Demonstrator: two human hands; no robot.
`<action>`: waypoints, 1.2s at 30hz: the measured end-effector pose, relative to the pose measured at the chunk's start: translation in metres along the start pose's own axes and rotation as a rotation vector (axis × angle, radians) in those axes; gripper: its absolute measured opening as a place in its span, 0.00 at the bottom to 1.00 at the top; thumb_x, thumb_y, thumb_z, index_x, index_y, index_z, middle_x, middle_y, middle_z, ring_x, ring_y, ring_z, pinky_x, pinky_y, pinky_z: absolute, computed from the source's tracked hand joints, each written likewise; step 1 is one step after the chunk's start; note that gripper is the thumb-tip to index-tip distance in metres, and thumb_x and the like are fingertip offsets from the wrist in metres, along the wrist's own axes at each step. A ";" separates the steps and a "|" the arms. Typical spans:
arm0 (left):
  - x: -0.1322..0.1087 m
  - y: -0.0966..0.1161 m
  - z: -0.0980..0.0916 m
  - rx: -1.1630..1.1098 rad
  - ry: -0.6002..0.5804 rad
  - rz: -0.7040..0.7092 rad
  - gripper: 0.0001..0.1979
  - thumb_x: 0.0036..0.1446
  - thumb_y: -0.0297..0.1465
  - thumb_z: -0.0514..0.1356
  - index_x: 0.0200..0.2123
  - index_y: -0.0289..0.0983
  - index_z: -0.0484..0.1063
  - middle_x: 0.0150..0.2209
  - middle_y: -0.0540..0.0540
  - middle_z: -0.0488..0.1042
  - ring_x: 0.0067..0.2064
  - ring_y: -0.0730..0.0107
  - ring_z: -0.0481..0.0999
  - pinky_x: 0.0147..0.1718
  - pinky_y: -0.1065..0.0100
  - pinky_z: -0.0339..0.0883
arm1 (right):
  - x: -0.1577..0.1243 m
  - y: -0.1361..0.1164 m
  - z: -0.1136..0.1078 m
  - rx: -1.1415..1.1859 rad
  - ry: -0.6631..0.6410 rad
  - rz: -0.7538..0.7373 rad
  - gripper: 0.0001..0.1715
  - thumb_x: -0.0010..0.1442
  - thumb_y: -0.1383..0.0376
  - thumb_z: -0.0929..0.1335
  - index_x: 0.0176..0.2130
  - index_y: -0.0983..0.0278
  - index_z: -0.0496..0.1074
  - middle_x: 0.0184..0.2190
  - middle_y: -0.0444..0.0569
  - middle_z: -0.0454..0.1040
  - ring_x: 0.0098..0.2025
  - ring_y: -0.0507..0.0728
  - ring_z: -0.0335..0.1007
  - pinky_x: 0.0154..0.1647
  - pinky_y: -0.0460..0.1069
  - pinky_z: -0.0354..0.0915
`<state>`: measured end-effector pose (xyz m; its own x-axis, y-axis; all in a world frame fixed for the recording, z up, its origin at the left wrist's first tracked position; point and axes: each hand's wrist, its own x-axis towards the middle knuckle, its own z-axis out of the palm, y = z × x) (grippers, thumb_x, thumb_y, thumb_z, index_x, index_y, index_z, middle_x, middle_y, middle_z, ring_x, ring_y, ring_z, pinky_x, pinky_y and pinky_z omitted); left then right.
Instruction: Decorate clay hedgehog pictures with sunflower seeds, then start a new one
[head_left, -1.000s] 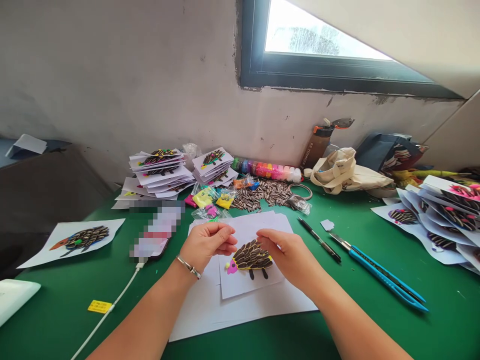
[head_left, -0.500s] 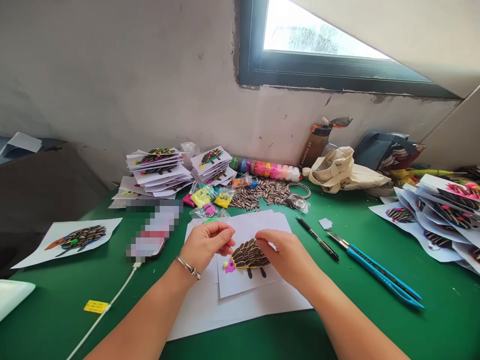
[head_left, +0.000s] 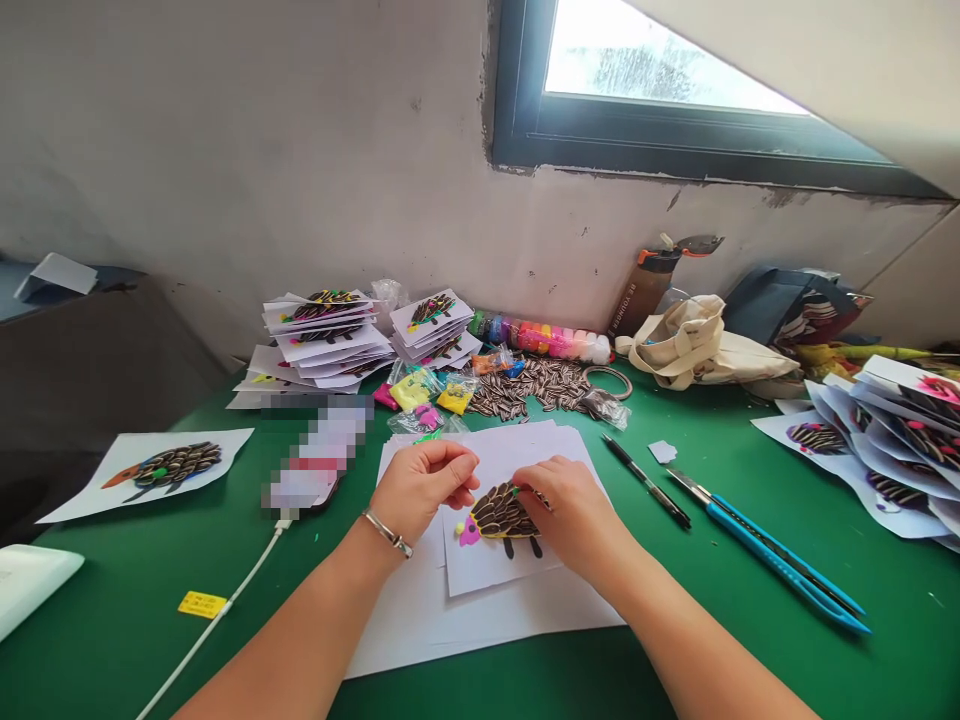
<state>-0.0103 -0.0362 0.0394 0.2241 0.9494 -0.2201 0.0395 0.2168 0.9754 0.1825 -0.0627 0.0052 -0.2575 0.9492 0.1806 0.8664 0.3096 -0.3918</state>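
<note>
A card (head_left: 469, 575) carries a hedgehog picture with a sunflower-seed body (head_left: 499, 512), a pink clay face (head_left: 469, 533) and two dark legs. It lies on a stack of white paper (head_left: 405, 640). My right hand (head_left: 574, 510) is over the body's right side, its fingertips pinched together at the seeds. A tiny green bit (head_left: 515, 492) shows by those fingertips. My left hand (head_left: 424, 485) hovers above the card's left edge, thumb and forefinger pinched. What lies inside either pinch is too small or hidden to tell.
Loose sunflower seeds (head_left: 536, 388), bagged clay (head_left: 414, 388) and card stacks (head_left: 326, 345) sit at the back. A pen (head_left: 646, 482) and blue-handled craft knife (head_left: 784, 560) lie right, near more cards (head_left: 889, 450). A blurred phone (head_left: 319, 460) with cable and another seed picture (head_left: 161, 470) lie left.
My right hand has come down onto the seed body, and a green bit now shows at its fingertips. My left hand stays pinched. The whole view has shifted slightly.
</note>
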 end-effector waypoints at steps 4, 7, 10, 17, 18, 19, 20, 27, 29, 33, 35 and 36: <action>0.000 0.000 0.001 0.007 -0.002 -0.005 0.13 0.46 0.38 0.65 0.29 0.34 0.73 0.22 0.49 0.74 0.22 0.73 0.73 0.23 0.71 0.68 | 0.000 0.002 0.001 -0.026 0.003 -0.038 0.11 0.57 0.72 0.64 0.33 0.59 0.74 0.29 0.45 0.72 0.35 0.53 0.62 0.36 0.47 0.53; 0.000 0.000 0.001 0.011 -0.007 -0.004 0.12 0.46 0.38 0.65 0.29 0.34 0.73 0.22 0.49 0.74 0.22 0.74 0.73 0.23 0.72 0.68 | 0.001 0.003 0.001 -0.044 0.020 -0.023 0.12 0.58 0.71 0.63 0.32 0.58 0.75 0.28 0.45 0.71 0.34 0.53 0.61 0.35 0.48 0.52; 0.000 0.000 0.001 0.007 -0.009 -0.002 0.12 0.46 0.38 0.65 0.28 0.34 0.73 0.22 0.49 0.74 0.22 0.73 0.73 0.23 0.71 0.68 | 0.001 0.003 0.001 -0.043 0.017 -0.019 0.14 0.59 0.71 0.62 0.32 0.58 0.75 0.27 0.46 0.71 0.33 0.54 0.60 0.34 0.48 0.52; 0.000 0.000 0.002 0.004 -0.001 -0.003 0.13 0.45 0.38 0.65 0.28 0.34 0.73 0.22 0.50 0.74 0.22 0.72 0.73 0.23 0.71 0.68 | -0.001 0.001 0.004 -0.026 0.011 -0.065 0.15 0.57 0.74 0.62 0.34 0.58 0.75 0.28 0.46 0.72 0.34 0.54 0.61 0.36 0.48 0.53; 0.001 0.000 0.002 0.005 -0.003 -0.003 0.13 0.45 0.38 0.65 0.28 0.34 0.73 0.22 0.50 0.74 0.22 0.72 0.73 0.23 0.71 0.68 | 0.000 0.002 0.005 -0.033 0.011 -0.058 0.15 0.57 0.74 0.63 0.35 0.58 0.74 0.29 0.46 0.72 0.35 0.54 0.61 0.36 0.48 0.53; 0.001 -0.001 0.001 0.005 -0.006 -0.003 0.13 0.45 0.38 0.65 0.28 0.34 0.73 0.22 0.49 0.74 0.22 0.72 0.73 0.23 0.71 0.68 | 0.000 0.002 0.005 -0.040 0.013 -0.046 0.14 0.56 0.74 0.63 0.35 0.58 0.74 0.29 0.46 0.72 0.35 0.54 0.62 0.36 0.48 0.53; 0.001 -0.001 0.001 0.007 -0.009 -0.003 0.13 0.45 0.38 0.65 0.29 0.34 0.73 0.22 0.49 0.74 0.22 0.73 0.73 0.23 0.71 0.68 | 0.000 0.003 0.005 -0.047 0.015 -0.029 0.12 0.56 0.73 0.64 0.35 0.59 0.74 0.30 0.46 0.72 0.35 0.54 0.62 0.36 0.48 0.53; 0.001 -0.002 0.002 0.016 -0.006 -0.009 0.14 0.44 0.39 0.65 0.28 0.34 0.73 0.22 0.48 0.74 0.22 0.72 0.73 0.23 0.70 0.69 | 0.001 0.003 0.004 -0.061 -0.007 -0.004 0.10 0.57 0.71 0.64 0.28 0.61 0.73 0.26 0.45 0.69 0.32 0.53 0.61 0.34 0.47 0.52; 0.002 -0.002 0.002 0.015 -0.009 -0.012 0.14 0.44 0.39 0.65 0.29 0.34 0.73 0.22 0.48 0.74 0.22 0.72 0.73 0.23 0.70 0.69 | 0.000 0.002 0.004 -0.046 -0.017 -0.028 0.12 0.57 0.72 0.63 0.29 0.60 0.74 0.25 0.45 0.69 0.32 0.53 0.60 0.34 0.47 0.52; 0.001 -0.002 0.002 0.028 -0.021 -0.013 0.14 0.45 0.39 0.65 0.29 0.34 0.73 0.23 0.48 0.74 0.22 0.72 0.73 0.24 0.71 0.69 | -0.001 0.002 0.005 -0.041 -0.017 -0.056 0.13 0.56 0.74 0.63 0.30 0.60 0.74 0.26 0.45 0.69 0.32 0.53 0.60 0.34 0.46 0.52; 0.001 -0.002 0.002 0.035 -0.022 -0.014 0.13 0.46 0.39 0.65 0.29 0.34 0.74 0.23 0.48 0.74 0.22 0.73 0.73 0.24 0.71 0.69 | -0.001 0.002 0.004 -0.048 -0.016 -0.062 0.13 0.55 0.75 0.63 0.31 0.60 0.74 0.27 0.45 0.69 0.33 0.53 0.60 0.35 0.47 0.52; 0.001 -0.002 0.002 0.037 -0.022 -0.013 0.13 0.46 0.38 0.64 0.29 0.34 0.74 0.23 0.48 0.74 0.22 0.73 0.73 0.24 0.71 0.69 | -0.001 0.001 0.004 -0.053 -0.017 -0.064 0.13 0.55 0.75 0.63 0.31 0.60 0.74 0.27 0.45 0.69 0.33 0.53 0.60 0.35 0.47 0.52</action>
<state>-0.0086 -0.0360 0.0374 0.2449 0.9411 -0.2332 0.0781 0.2206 0.9722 0.1822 -0.0629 0.0010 -0.3200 0.9285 0.1884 0.8694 0.3668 -0.3311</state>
